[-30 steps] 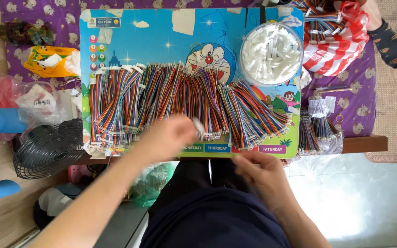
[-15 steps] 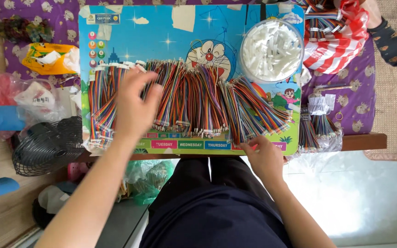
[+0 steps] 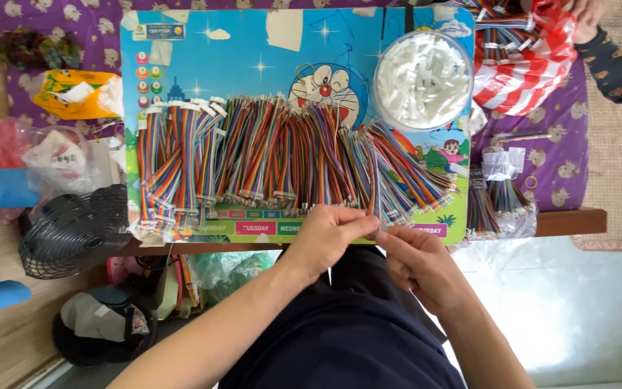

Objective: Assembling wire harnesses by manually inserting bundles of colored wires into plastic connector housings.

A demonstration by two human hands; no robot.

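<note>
- Hands meet at the near edge of the worktop (image 3: 570, 222): left hand (image 3: 325, 238) and right hand (image 3: 415, 263) pinch one thin wire piece (image 3: 379, 229) between fingertips, each grip narrow.
- Rainbow ribbon cables (image 3: 282, 158) lie in rows just beyond both hands, on a blue cartoon board (image 3: 253, 50).
- Round clear tub (image 3: 422, 79), farther beyond the right hand, holds white connectors.
- Red-striped bag (image 3: 523, 61) past the tub holds more cables.
- Black fan (image 3: 73, 230) sits well left of the left hand.

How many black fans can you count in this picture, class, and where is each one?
1. The black fan sits at the left end of the table, beside the rainbow wire bundles and left of the left hand. Others may be hidden out of frame.
</note>
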